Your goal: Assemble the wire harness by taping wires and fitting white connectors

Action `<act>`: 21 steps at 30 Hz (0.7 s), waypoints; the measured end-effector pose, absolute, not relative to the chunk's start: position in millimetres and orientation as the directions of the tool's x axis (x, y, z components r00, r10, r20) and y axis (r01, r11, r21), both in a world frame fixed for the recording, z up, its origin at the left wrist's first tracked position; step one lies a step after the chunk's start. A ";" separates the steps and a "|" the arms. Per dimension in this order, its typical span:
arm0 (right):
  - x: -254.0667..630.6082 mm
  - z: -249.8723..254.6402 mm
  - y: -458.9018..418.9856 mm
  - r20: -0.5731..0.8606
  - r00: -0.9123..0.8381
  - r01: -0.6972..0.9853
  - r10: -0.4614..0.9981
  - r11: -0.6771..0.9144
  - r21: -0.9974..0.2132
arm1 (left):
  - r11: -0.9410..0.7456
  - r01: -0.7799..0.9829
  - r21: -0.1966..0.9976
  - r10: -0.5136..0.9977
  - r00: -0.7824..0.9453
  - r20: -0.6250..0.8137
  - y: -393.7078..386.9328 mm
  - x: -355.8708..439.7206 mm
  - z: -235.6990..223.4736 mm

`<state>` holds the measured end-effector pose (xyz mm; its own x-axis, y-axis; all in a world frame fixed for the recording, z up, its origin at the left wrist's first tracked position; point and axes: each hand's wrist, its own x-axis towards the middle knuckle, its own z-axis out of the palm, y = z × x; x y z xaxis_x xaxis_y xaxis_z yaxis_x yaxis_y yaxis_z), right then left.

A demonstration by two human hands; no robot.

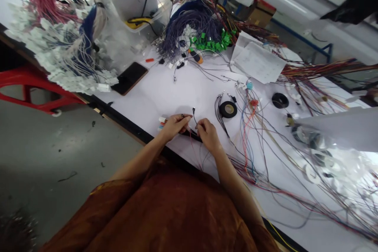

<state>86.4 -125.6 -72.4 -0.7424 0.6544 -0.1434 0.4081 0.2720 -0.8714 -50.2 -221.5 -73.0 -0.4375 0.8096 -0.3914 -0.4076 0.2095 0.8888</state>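
Note:
Near the table's front edge, my left hand [175,126] is closed in a pinch on thin wires, and a pinkish-red wire hangs below its fingers. Small white, orange and blue connectors [162,123] show just beside that hand. My right hand [207,133], a short gap away, pinches a thin black wire [195,116] whose dark tip stands up between the hands. A roll of black tape [228,109] lies to the right, with a bundle of black wires [218,115] along its left side.
A phone [130,78] lies left, beside heaped white connectors [63,53]. Purple wires [195,19] with green connectors [212,42] are at the back. Papers [258,61], another tape roll [280,100] and long loose wires cover the right. A red stool [35,86] stands below left.

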 end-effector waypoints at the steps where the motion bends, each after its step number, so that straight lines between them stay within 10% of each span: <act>1: 89.5 -71.8 -129.0 -0.139 -0.751 0.367 0.645 0.234 -0.900 | 0.204 -0.423 0.883 0.826 -0.410 -0.387 -221.1 -49.3 -72.3; 21: 103.5 -67.8 -165.0 0.138 -0.671 0.214 0.728 0.369 -0.904 | -0.011 -0.348 0.937 0.797 -0.569 -0.202 -230.5 -25.0 -60.8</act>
<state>103.5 -165.0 -67.8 -0.6714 0.7281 0.1382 0.2144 0.3694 -0.9042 -25.0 -230.5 -60.8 -0.5692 0.7971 -0.2017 -0.3483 -0.0115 0.9373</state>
